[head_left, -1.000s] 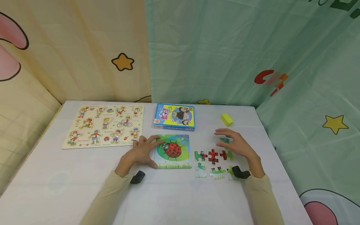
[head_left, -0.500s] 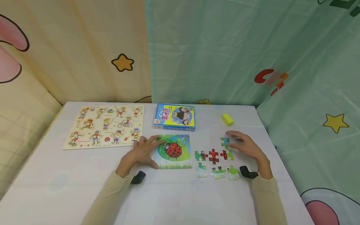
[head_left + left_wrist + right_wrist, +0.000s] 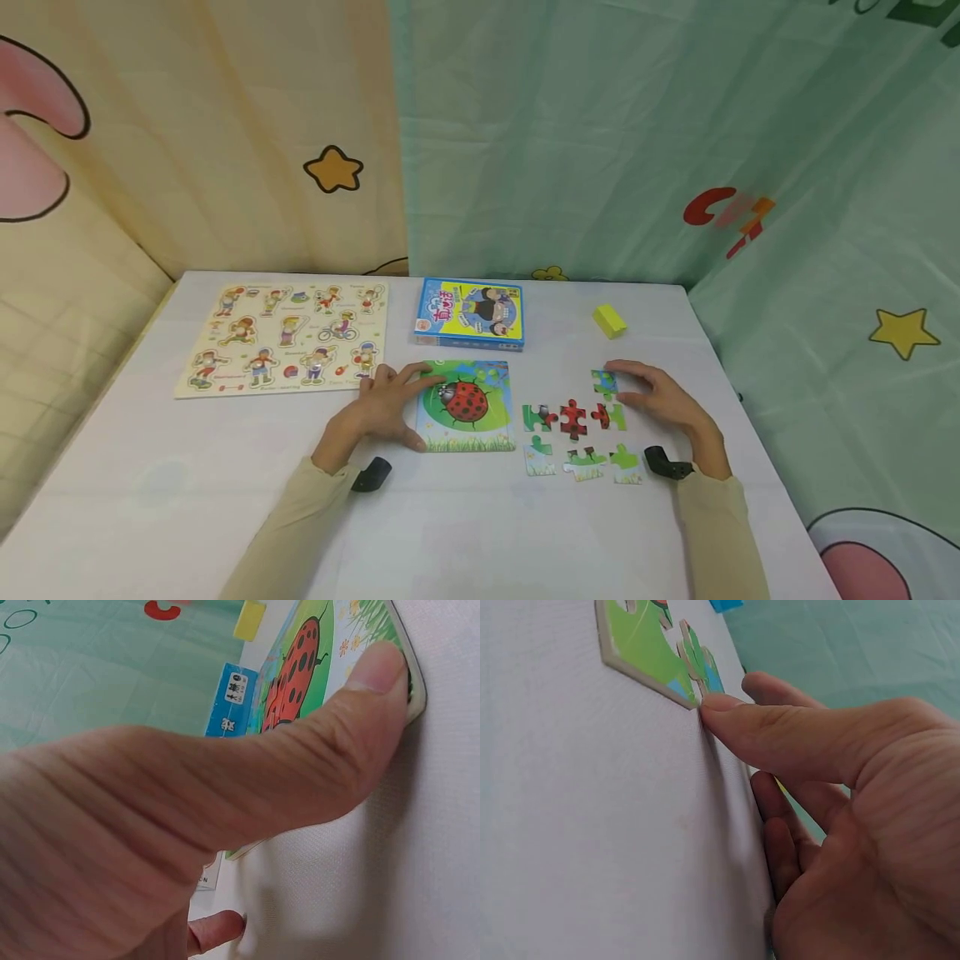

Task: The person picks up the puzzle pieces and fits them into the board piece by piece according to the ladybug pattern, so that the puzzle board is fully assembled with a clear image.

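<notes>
From where I stand, the person's left hand is spread wide at the left side of the ladybird board, thumb against its near corner and forefinger over the top. The right hand makes a loose C at the corner piece of the jigsaw, forefinger by its far edge and thumb by its near right; I can't tell whether it grips. That piece lies flat, just beyond the right end of two rows of jigsaw pieces. A narrow strip of white cloth separates the rows from the ladybird board; a broad stretch of it runs to the near side, and the table's right edge is well apart from the right hand.

Behind, a blue and yellow box carries large pink Chinese characters; its smaller print is unreadable from here. The picture board has sporty figures with tiny captions, and its near right corner sits close to the left hand's fingers. A yellow block rests beyond the corner piece.

The ladybird board is thick, pale-edged and round-cornered; the jigsaw has knobs and notches. The cloth shows a fine weave, and the green curtain is creased.
</notes>
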Motion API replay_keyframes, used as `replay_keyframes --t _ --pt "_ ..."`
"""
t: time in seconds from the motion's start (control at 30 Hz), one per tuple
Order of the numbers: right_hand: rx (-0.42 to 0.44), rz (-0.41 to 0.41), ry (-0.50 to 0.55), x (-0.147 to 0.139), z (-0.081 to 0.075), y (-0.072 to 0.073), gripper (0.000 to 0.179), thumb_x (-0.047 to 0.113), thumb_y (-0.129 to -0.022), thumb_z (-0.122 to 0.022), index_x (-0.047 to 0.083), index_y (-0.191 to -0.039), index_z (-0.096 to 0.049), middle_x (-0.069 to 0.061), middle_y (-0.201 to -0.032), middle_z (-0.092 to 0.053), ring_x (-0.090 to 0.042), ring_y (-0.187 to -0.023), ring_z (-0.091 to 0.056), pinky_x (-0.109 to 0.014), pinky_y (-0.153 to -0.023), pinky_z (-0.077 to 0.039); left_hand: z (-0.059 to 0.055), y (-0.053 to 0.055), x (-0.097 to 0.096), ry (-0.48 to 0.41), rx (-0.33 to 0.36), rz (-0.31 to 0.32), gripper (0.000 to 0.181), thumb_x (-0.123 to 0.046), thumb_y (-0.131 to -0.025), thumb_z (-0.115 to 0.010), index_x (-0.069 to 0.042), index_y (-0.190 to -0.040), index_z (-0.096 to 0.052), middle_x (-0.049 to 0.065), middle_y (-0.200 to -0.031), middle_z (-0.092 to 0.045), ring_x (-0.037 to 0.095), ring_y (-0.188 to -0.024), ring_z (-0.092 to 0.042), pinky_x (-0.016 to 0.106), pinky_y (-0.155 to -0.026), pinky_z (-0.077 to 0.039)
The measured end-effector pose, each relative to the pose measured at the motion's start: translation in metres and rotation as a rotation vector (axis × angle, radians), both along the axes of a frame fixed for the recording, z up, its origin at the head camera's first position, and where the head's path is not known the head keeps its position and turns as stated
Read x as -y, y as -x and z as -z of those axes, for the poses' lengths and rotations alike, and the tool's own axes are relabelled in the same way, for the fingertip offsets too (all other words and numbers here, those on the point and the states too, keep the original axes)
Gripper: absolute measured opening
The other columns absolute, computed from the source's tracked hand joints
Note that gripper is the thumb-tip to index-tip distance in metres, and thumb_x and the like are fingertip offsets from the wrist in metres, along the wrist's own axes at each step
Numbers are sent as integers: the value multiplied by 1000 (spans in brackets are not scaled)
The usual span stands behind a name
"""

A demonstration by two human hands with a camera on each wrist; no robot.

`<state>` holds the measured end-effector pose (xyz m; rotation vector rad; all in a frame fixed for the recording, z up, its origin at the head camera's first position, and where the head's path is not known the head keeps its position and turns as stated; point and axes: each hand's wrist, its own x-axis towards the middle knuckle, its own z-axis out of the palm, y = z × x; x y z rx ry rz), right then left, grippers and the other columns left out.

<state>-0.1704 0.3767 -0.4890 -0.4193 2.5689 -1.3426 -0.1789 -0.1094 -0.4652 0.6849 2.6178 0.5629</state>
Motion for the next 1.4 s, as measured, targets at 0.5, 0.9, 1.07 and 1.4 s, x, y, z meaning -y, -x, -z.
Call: replay_keyframes --t 0.5,0.9,1.07,1.4 --pt "-97 -57 -37 0 2 3 35 6 -93 -69 -1 -127 -66 -24 -140 -57 -31 -137 -44 -8 -103 -28 1 0 0 1 -5 1 104 -41 -62 -95 -31 -151 -44 1 -161 -29 30 -108 -35 45 -82 -27" --pt "-121 -16 -147 4 0 5 31 7 -92 -71 6 -122 -71 -18 -135 -62 -40 -134 -46 -45 -114 -31 2 0 0 -5 4 -1 104 -41 -62 -94 -31 -151 -43 1 -161 -29 30 -109 -35 45 -82 -27" --pt "-129 -3 -208 7 -3 7 32 7 -90 -73 5 -122 -71 -17 -132 -63 -40 -131 -49 -61 -109 -32 2 0 1 -5 3 -6 104 -41 -61 -94 -31 -151 -44 1 -161 -29 31 -109 -35 45 -82 -27" --pt "-139 13 -282 12 -13 11 36 11 -87 -78 3 -121 -72 -18 -126 -66 -40 -124 -55 -60 -106 -38 5 2 1 -13 4 -8 104 -42 -60 -95 -32 -151 -44 -1 -161 -29 31 -111 -35 45 -83 -26"
